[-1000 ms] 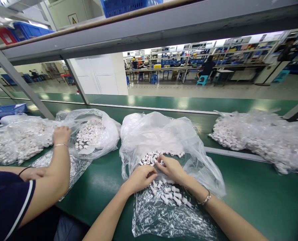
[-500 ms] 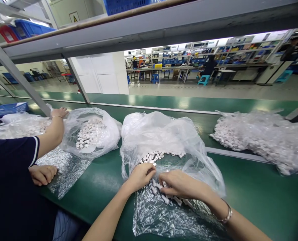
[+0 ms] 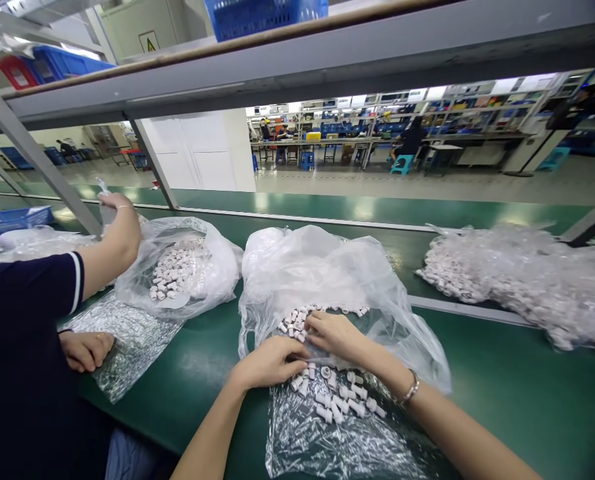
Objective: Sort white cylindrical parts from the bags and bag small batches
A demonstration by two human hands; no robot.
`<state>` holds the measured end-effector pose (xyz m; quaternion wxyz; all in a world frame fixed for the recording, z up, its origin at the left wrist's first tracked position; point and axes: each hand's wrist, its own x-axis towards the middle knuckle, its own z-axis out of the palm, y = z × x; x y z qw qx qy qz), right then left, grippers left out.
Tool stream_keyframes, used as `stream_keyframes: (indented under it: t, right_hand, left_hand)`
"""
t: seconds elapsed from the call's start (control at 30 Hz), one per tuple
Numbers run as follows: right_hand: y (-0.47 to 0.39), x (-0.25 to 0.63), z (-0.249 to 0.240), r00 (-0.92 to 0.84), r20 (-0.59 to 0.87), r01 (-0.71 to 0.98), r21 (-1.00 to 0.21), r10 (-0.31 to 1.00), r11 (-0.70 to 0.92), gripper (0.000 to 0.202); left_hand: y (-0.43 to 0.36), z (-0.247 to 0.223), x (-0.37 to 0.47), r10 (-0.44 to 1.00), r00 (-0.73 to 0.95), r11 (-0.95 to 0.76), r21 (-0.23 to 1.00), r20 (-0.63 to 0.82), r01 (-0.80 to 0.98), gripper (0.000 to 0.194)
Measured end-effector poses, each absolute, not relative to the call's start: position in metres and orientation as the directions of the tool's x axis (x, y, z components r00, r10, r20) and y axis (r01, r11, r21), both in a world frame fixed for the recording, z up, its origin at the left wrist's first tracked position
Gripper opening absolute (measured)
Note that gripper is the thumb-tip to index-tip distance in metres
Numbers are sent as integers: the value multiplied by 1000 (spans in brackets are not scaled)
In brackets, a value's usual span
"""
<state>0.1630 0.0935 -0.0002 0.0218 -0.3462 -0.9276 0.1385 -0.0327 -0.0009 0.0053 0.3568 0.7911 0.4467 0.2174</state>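
Note:
My left hand rests low over the front of the bag's mouth, thumb and fingers apart beside some small white plastic fittings. My right hand reaches to the edge of the heap of fittings inside a large clear plastic bag. Its fingers are spread and bent down, touching the parts; I see nothing held in them. Several loose white fittings, each a short tube with a wider collar, lie on a crinkled clear plastic sheet in front of me.
On the left a co-worker's hand grips clear plastic beside another open bag of white parts; the other hand lies on a plastic sheet. Filled bags lie at the right. A shelf beam crosses above the green bench.
My right hand has moved up and back from the loose fittings to the heap in the bag, uncovering more parts on the sheet. My left hand has opened slightly and lowered. The co-worker's hand has lifted plastic.

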Motion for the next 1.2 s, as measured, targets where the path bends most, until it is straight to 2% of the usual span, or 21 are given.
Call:
stream_keyframes:
  t: [0.1,0.17,0.27,0.33,0.4,0.47,0.53,0.57,0.63,0.7,0.73,0.8,0.87,0.93,1.0,1.07,1.13,1.2]
  right_hand:
    - [96,162,-9,-745,-43,629,-378,666,680,29]
    - [99,166,-5,-718,-60,591,-579,693,562,34]
    - [106,175,7,-690,-175,392,-906,702,160,41]
    - [111,179,14,-694,-204,191,-977,691,-97,43]
    - [112,180,19,-714,-178,52,-978,678,-202,45]
    - [111,179,20,-721,-147,70,-988,677,-139,48]
    - [108,174,15,-703,-111,248,-964,703,96,49]
    - [106,172,11,-690,-82,363,-899,719,246,48]
    - [104,166,-2,-698,-14,530,-682,716,504,41]
    - [102,162,-17,-734,22,580,-499,679,644,36]
    - [102,160,-23,-749,26,583,-448,662,678,34]
    - [101,158,-28,-753,26,588,-423,658,689,33]
    - [101,159,-23,-718,11,592,-515,696,620,37]
    - [101,161,-10,-679,-56,535,-720,732,441,44]
    - [100,164,5,-690,-168,397,-901,704,173,50]
    - [99,165,15,-724,-242,298,-954,646,-24,53]
    - [97,162,15,-717,-228,312,-950,659,11,53]
    - [92,156,7,-670,-147,417,-886,728,204,48]
  left_hand:
    - [-1,8,-37,869,495,-320,782,17,535,21]
    - [-1,9,-39,880,475,-312,789,30,529,20]
    - [0,13,-41,907,416,-291,805,61,516,21]
    - [0,16,-43,931,357,-265,816,77,514,23]
    - [1,18,-45,949,303,-243,821,90,517,24]
    - [1,19,-46,958,268,-236,822,106,519,24]
    - [2,18,-47,961,247,-240,821,125,518,24]
    - [3,17,-48,962,239,-241,822,132,515,24]
    - [3,17,-48,966,216,-236,830,143,505,24]
    - [4,17,-49,970,180,-233,840,164,491,25]
    - [4,17,-49,971,157,-235,843,180,484,26]
    - [5,17,-50,969,108,-245,845,221,475,27]
    - [6,17,-51,965,61,-253,847,254,468,28]
    - [7,16,-52,961,22,-254,850,275,461,29]
    - [8,15,-53,960,0,-249,853,280,458,30]
    - [9,13,-52,962,0,-243,853,274,462,30]
    - [10,12,-51,965,18,-240,851,263,467,30]
    - [9,11,-50,967,40,-241,850,253,469,28]
